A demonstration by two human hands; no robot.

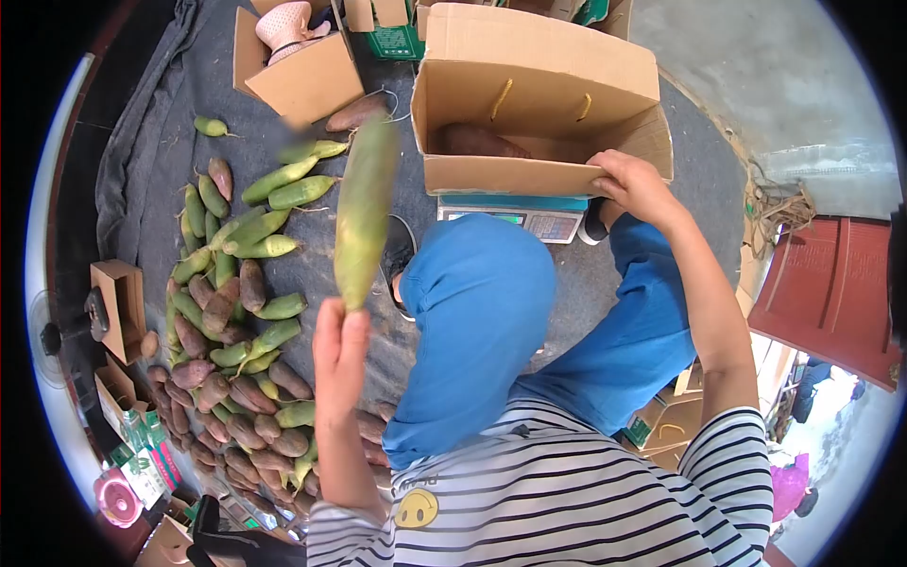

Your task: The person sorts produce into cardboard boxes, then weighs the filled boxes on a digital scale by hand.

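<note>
Green vegetable (364, 203), blurred, is grasped in the left hand (340, 354); the right hand (635, 184) clutches the cardboard box (529, 177) rim, the scale (529, 219) half hidden.

Daylight is falling bright and even; shadows are lying faint. Fisheye is bending edges; black corners are ringing the frame. Long green vegetable (364, 208) is smearing with motion blur. Cardboard box (539, 57) interior is sitting shaded. Outdoor patch (831, 416) is blowing out white.

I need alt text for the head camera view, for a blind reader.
The left hand holds up a long green vegetable; the right hand grips a cardboard box on a scale. A pile of vegetables lies nearby.
</note>
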